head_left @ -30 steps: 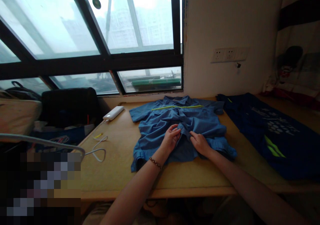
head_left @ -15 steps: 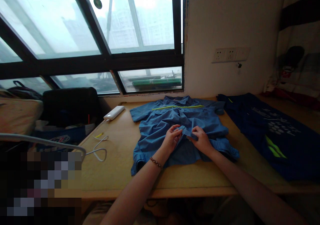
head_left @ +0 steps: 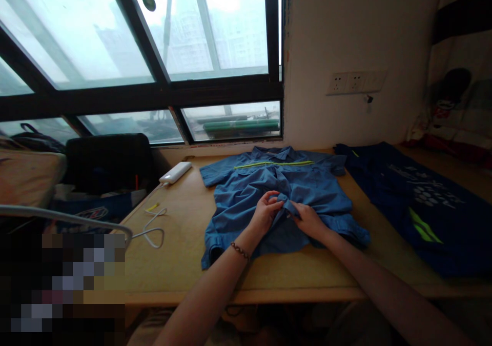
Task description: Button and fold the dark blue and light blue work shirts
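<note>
A blue short-sleeved work shirt (head_left: pixel 246 202) lies front up on the table, collar toward the window, with a yellow-green stripe across its chest. My left hand (head_left: pixel 266 211) pinches the lower part of its front opening, lifting the cloth a little. Close beside it, my right hand (head_left: pixel 307 220) is closed on the same front edge of the shirt. The cloth between the two hands is raised and folded. Any button there is too small to make out. A beaded bracelet (head_left: pixel 240 250) circles my left wrist.
Right of the shirt lies a dark blue garment (head_left: pixel 415 207) with white print and yellow-green patches. On the wooden table (head_left: pixel 177 269), at left, are a white power bank (head_left: pixel 175 173) and a white cable (head_left: pixel 154 237). A grey metal rail (head_left: pixel 69 216) runs along the left.
My right hand's fingers have shifted slightly on the cloth and now lie flatter against the shirt's edge. My left hand stays nearly in place.
</note>
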Motion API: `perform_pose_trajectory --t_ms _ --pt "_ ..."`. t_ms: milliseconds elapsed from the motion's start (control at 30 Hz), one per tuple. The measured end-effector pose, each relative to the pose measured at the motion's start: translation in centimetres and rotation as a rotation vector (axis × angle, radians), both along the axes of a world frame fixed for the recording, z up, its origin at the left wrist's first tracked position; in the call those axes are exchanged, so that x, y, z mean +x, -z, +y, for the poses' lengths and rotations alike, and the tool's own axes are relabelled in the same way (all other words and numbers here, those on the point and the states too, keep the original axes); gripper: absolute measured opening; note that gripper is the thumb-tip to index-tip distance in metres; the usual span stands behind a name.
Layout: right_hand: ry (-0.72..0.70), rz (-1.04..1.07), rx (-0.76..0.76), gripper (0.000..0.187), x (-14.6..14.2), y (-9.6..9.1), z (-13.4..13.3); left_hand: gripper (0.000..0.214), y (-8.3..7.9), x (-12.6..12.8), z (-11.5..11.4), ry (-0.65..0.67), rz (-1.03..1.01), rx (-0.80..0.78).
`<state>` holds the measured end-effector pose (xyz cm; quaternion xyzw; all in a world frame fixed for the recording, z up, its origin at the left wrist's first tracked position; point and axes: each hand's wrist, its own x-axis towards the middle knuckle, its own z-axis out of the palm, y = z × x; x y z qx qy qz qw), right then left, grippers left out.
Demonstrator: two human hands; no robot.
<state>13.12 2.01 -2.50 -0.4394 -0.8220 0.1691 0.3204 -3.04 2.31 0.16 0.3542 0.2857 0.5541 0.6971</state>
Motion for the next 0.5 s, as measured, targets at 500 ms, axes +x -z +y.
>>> perform_pose_trajectory --t_ms 500 --pt "-0.030 0.034 0.008 0.027 -0.12 -0.37 -0.12 0.036 0.18 0.19 -0.02 0.004 0.068 -0.028"
